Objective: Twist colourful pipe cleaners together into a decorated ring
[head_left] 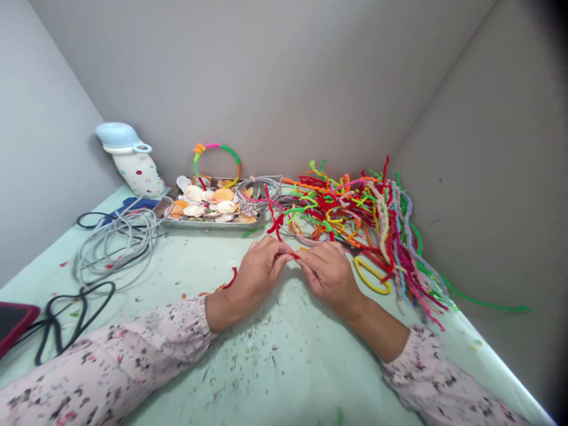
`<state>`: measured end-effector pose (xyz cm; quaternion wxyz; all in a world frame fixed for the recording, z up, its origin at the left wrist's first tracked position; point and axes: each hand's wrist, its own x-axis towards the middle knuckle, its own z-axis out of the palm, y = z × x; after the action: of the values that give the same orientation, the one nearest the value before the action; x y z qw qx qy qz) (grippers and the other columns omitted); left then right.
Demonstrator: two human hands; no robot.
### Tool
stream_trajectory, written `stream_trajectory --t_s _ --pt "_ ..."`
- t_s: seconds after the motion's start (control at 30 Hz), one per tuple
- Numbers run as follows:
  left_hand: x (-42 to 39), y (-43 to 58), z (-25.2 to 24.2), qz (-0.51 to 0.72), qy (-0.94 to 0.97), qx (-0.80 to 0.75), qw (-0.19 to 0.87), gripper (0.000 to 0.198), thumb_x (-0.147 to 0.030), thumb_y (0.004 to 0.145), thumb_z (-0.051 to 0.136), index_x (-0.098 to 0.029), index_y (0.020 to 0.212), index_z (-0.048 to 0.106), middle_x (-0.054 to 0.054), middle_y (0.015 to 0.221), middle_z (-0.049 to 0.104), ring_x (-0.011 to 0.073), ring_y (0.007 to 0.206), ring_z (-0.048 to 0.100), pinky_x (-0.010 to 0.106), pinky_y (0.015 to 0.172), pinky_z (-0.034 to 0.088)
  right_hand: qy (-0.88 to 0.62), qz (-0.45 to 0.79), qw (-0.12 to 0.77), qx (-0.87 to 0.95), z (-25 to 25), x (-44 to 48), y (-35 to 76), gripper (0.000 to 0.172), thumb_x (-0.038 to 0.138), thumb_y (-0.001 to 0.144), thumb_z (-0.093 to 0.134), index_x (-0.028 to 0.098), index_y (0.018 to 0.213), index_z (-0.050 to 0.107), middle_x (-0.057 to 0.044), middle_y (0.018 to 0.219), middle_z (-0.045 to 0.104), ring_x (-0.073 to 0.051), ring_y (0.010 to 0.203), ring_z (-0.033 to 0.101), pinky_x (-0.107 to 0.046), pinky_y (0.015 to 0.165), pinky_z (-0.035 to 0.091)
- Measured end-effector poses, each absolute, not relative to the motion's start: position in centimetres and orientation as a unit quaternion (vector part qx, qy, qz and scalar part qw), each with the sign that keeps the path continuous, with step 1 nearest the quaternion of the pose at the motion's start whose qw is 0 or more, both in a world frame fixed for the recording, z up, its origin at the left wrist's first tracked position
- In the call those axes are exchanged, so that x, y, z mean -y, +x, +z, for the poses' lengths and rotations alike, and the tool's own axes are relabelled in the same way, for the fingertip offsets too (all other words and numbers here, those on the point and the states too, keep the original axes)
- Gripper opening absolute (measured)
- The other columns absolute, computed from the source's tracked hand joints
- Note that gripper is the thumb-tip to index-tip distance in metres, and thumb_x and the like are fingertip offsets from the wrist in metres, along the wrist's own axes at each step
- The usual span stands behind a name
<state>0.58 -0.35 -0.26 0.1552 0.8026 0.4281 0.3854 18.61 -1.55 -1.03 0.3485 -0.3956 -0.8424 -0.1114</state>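
A red pipe cleaner (295, 256) is pinched at the fingertips of both my hands, above the middle of the table. My left hand (255, 269) grips it with thumb and forefinger, and my right hand (329, 271) pinches it close by, the fingertips almost meeting. Twisted red pipe cleaner ends (276, 222) stick up just behind the left fingers; whether they belong to the held piece I cannot tell. Another red and orange piece (231, 278) lies partly hidden behind my left wrist.
A metal tray (213, 225) of seashells stands at the back, with a colourful pipe cleaner ring (231, 152) upright in it. Right of it spreads a pipe cleaner heap (346, 204), beside a yellow loop handle (371, 276). Grey cable (113, 254), a bottle (137, 171) and a red-edged device (18, 325) are left.
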Motion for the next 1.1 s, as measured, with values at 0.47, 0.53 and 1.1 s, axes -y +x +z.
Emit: stream_trajectory --t_s 0.47,0.53,1.1 --pt "0.44 0.56 -0.22 0.372 0.809 -0.433 0.140 0.010 -0.026 0.089 0.052 -0.019 0.086 0.059 0.002 0.083 0.060 0.0164 0.081 0.055 0.030 0.075 0.040 -0.397 -0.113 0.351 0.841 -1.02 1.54 18.65 0.017 0.018 0.088 0.049 0.019 0.096 0.065 -0.004 0.077 0.064 -0.020 0.087 0.056 -0.035 0.082 0.039" --pt "0.46 0.56 -0.23 0.364 0.813 -0.433 0.138 0.010 -0.025 0.090 0.051 -0.019 0.087 0.059 0.002 0.084 0.060 0.0168 0.082 0.055 0.031 0.075 0.040 -0.397 -0.115 0.349 0.841 -1.03 1.54 18.62 0.017 0.018 0.088 0.049 0.019 0.095 0.065 -0.004 0.078 0.065 -0.019 0.084 0.056 -0.035 0.082 0.039" --pt "0.40 0.53 -0.03 0.363 0.811 -0.432 0.151 0.014 -0.028 0.091 0.049 -0.019 0.087 0.059 0.002 0.083 0.060 0.0162 0.081 0.055 0.029 0.072 0.040 -0.403 -0.114 0.354 0.836 -0.91 1.67 18.67 0.019 0.019 0.089 0.048 0.019 0.096 0.066 -0.004 0.076 0.065 -0.020 0.090 0.057 -0.035 0.082 0.039"
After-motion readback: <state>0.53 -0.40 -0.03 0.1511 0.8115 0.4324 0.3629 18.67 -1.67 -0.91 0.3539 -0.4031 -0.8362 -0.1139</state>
